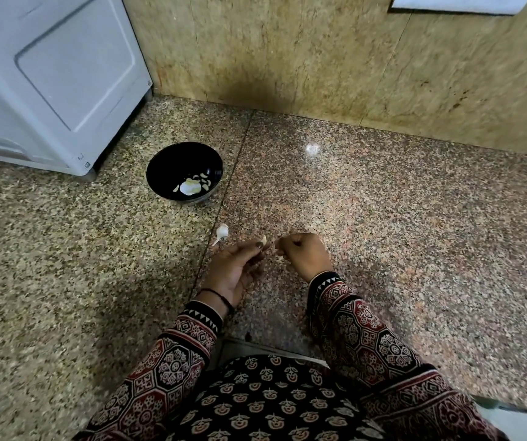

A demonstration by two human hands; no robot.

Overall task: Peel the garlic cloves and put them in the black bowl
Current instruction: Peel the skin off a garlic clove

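A black bowl (166,160) stands on the granite floor, holding several pale peeled cloves and a larger white piece. My left hand (235,268) pinches a garlic clove (263,240) between thumb and fingertips, low over the floor in front of me. My right hand (303,257) is curled just right of it and pinches a thin strip of garlic skin (278,249) near the clove. Another piece of garlic with a stem (222,233) lies on the floor, just left of my left hand and below the bowl.
A white appliance (49,84) stands at the back left, close to the bowl. A stone wall (319,58) runs along the back. My patterned lap (271,399) fills the bottom of the view.
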